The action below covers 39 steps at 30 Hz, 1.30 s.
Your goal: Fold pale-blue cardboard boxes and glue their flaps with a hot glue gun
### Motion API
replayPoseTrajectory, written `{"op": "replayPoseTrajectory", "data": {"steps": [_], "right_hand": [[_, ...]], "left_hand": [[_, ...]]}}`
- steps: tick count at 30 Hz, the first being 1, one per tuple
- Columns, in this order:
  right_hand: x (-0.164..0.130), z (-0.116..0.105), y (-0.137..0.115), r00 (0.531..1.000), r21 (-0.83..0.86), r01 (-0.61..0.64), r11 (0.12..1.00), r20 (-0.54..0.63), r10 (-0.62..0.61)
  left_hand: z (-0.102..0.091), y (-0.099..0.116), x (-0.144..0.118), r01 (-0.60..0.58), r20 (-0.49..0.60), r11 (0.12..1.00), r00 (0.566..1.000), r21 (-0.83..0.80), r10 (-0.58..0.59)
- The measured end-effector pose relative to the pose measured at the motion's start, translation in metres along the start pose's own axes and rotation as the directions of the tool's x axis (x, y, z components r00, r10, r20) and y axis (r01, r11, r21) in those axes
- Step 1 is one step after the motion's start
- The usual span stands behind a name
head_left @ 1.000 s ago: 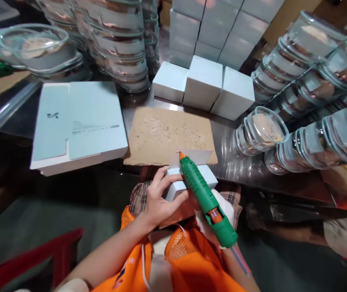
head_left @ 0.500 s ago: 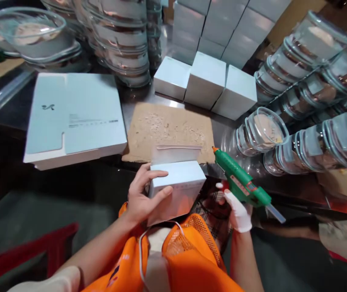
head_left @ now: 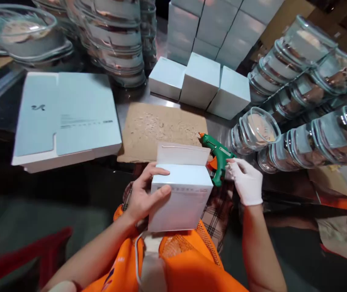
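Observation:
My left hand [head_left: 146,192] grips a small white box [head_left: 181,207] by its left side, thumb on the front and fingers over the top. The box's flap [head_left: 182,155] stands raised along its far edge. Pointing away to the left, a green hot glue gun [head_left: 220,156] has its orange nozzle at the cardboard's right edge; its orange trigger and handle show beside the box. My right hand [head_left: 246,182], in a white glove, has its fingers closed at the gun's rear end. The glue stick seems hidden behind those fingers.
A glue-spotted cardboard sheet [head_left: 161,125] lies on the metal table. A larger white carton [head_left: 85,97] stands left, with several small boxes [head_left: 199,81] behind. Glass containers [head_left: 115,40] are stacked left and right [head_left: 298,77]. A red frame [head_left: 39,251] stands low on the left.
The glue gun has moved left and away, turning so its trigger shows. My right hand has shifted from its handle area to its rear end. The box has tilted slightly upright in my left hand.

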State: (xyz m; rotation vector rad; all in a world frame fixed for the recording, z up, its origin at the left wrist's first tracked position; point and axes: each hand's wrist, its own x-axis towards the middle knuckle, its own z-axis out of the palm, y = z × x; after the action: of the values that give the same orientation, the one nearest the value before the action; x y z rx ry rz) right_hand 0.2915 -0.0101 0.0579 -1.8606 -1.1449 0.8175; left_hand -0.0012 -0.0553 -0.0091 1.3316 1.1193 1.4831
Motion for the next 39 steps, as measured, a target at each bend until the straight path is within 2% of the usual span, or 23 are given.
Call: {"op": "replayPoseTrajectory", "data": {"steps": [2, 4, 6, 7, 9, 10, 12, 14, 17, 20, 22, 24, 25, 27, 30, 32, 34, 36, 38, 39], "right_hand": [[-0.015, 0.012, -0.011, 0.985, 0.134, 0.059, 0.989, 0.15, -0.079], [-0.022, 0.028, -0.016, 0.93, 0.276, -0.029, 0.961, 0.359, -0.075], [-0.023, 0.04, -0.014, 0.893, 0.349, -0.11, 0.931, 0.445, -0.061], [-0.022, 0.042, -0.01, 0.894, 0.365, -0.109, 0.925, 0.442, -0.069], [-0.021, 0.04, -0.001, 0.881, 0.382, -0.003, 0.924, 0.439, -0.178], [-0.021, 0.036, 0.003, 0.849, 0.386, 0.078, 0.919, 0.457, -0.264], [-0.022, 0.028, 0.007, 0.741, 0.392, 0.256, 0.884, 0.508, -0.44], [-0.025, 0.024, 0.008, 0.636, 0.358, 0.431, 0.828, 0.531, -0.56], [-0.03, 0.028, 0.008, 0.536, 0.282, 0.635, 0.719, 0.511, -0.673], [-0.033, 0.037, 0.011, 0.479, 0.291, 0.706, 0.645, 0.474, -0.738], [-0.034, 0.04, 0.014, 0.461, 0.324, 0.709, 0.627, 0.459, -0.759], [-0.034, 0.04, 0.017, 0.466, 0.336, 0.698, 0.633, 0.458, -0.757], [-0.033, 0.04, 0.019, 0.482, 0.329, 0.692, 0.643, 0.452, -0.75], [-0.032, 0.042, 0.02, 0.55, 0.284, 0.682, 0.674, 0.409, -0.728], [-0.029, 0.051, 0.015, 0.683, 0.255, 0.634, 0.73, 0.258, -0.683], [-0.025, 0.06, 0.005, 0.726, 0.324, 0.593, 0.737, 0.181, -0.663], [-0.021, 0.065, -0.006, 0.717, 0.419, 0.59, 0.69, 0.12, -0.687], [-0.017, 0.062, -0.015, 0.699, 0.468, 0.617, 0.633, 0.043, -0.713], [-0.016, 0.051, -0.013, 0.726, 0.462, 0.629, 0.626, -0.061, -0.685], [-0.018, 0.043, -0.008, 0.747, 0.441, 0.63, 0.639, -0.119, -0.655]], "left_hand": [[0.005, 0.001, 0.001, -0.002, 0.047, 1.0, 0.999, -0.026, 0.003], [0.01, 0.001, 0.001, -0.012, 0.063, 0.999, 0.998, -0.031, 0.014], [0.014, -0.002, 0.002, -0.006, 0.031, 0.999, 1.0, -0.038, 0.007], [0.016, -0.005, 0.002, -0.002, 0.002, 0.998, 1.0, -0.066, 0.002], [0.018, -0.01, 0.004, -0.01, -0.037, 0.983, 0.999, -0.185, 0.004], [0.018, -0.012, 0.006, -0.022, -0.043, 0.968, 0.999, -0.251, 0.011], [0.015, -0.015, 0.009, -0.043, -0.008, 0.951, 0.999, -0.307, 0.042], [0.011, -0.016, 0.011, -0.063, 0.057, 0.97, 0.995, -0.235, 0.078], [0.004, -0.012, 0.01, -0.104, 0.116, 0.989, 0.986, -0.109, 0.116], [0.002, -0.006, 0.006, -0.109, 0.109, 0.99, 0.987, -0.088, 0.119], [0.005, -0.004, 0.003, -0.074, 0.098, 0.994, 0.992, -0.077, 0.081], [0.007, -0.003, 0.002, -0.006, 0.081, 0.998, 0.997, -0.07, 0.012], [0.007, -0.003, 0.001, 0.032, 0.071, 0.997, 0.997, -0.071, -0.027], [0.002, -0.004, 0.001, 0.091, 0.079, 0.992, 0.993, -0.086, -0.084], [-0.013, -0.003, 0.0, 0.148, 0.208, 0.988, 0.968, -0.03, -0.139], [-0.025, 0.003, 0.0, 0.2, 0.261, 0.977, 0.942, 0.069, -0.211], [-0.036, 0.015, 0.007, 0.263, 0.212, 0.958, 0.936, 0.113, -0.282], [-0.047, 0.032, 0.025, 0.298, 0.105, 0.952, 0.947, 0.072, -0.305], [-0.055, 0.054, 0.06, 0.27, -0.022, 0.962, 0.963, 0.031, -0.269], [-0.058, 0.065, 0.085, 0.219, -0.094, 0.975, 0.972, 0.03, -0.215]]}}
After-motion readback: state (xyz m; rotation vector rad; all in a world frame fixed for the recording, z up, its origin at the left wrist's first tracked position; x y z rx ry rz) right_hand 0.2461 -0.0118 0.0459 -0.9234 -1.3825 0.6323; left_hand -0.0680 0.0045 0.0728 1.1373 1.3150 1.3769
